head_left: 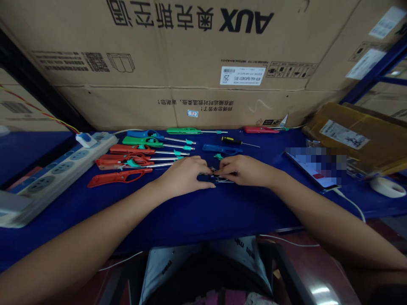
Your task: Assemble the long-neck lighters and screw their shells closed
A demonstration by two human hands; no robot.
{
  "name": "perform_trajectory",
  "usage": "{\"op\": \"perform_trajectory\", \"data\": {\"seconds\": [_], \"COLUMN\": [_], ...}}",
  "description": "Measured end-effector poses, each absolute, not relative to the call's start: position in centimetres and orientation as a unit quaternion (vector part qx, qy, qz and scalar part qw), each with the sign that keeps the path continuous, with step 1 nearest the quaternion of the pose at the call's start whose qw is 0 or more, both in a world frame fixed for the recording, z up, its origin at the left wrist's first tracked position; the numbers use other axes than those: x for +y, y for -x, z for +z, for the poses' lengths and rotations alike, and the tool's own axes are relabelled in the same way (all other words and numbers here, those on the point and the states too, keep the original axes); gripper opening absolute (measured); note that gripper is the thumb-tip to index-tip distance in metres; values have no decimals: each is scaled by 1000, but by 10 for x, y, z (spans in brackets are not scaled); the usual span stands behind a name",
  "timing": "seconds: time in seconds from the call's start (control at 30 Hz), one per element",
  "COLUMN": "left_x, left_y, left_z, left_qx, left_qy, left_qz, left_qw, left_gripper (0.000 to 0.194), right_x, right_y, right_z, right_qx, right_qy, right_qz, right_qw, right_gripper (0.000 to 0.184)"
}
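Note:
Over the middle of the blue table, my left hand (187, 174) and my right hand (244, 170) nearly meet at their fingertips. My right thumb and fingers are closed in a pinch. On the left, my fingers curl around the same spot, with the thumb stretched below. Small parts, among them a thin metal piece (224, 181), show between the hands; their kind is too small to make out. Just beyond lie a blue lighter casing (221, 148) and a small green part (218, 156). A yellow and black screwdriver (233, 140) rests behind the casing.
Left of my hands lie several long-necked lighters, including a red casing (117, 178) and a green lighter (143, 141). A power strip (60, 169) runs along the left. To the right are a phone (313, 169), a tape roll (388, 187) and a brown package (356, 135). Cardboard (133, 101) stands behind.

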State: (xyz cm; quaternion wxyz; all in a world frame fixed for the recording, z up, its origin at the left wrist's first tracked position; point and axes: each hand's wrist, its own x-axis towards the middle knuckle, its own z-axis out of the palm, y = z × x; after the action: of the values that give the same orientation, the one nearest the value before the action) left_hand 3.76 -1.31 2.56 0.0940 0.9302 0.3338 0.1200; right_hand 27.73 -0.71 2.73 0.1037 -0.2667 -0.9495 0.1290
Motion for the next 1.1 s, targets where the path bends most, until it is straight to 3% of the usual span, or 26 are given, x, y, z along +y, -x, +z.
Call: {"op": "perform_trajectory", "data": {"seconds": [0.23, 0.5, 0.83, 1.1], "left_x": [-16, -26, -30, -26], "left_y": [-39, -44, -45, -40], "left_z": [30, 32, 32, 35], "left_qx": [320, 305, 308, 330], "left_qy": [-944, -949, -947, -941], "left_qz": [79, 30, 18, 51], "left_qw": [19, -77, -88, -56], "left_gripper": [26, 29, 28, 28], "right_x": [-13, 3, 11, 9], "right_y": [-275, -282, -276, -301], "right_z": [33, 32, 15, 47], "right_qx": [-957, -914, -873, -874], "right_qy": [278, 313, 366, 385], "right_qz": [56, 206, 276, 243], "right_qw": [66, 156, 168, 172], "right_gripper": [28, 17, 22, 31]}}
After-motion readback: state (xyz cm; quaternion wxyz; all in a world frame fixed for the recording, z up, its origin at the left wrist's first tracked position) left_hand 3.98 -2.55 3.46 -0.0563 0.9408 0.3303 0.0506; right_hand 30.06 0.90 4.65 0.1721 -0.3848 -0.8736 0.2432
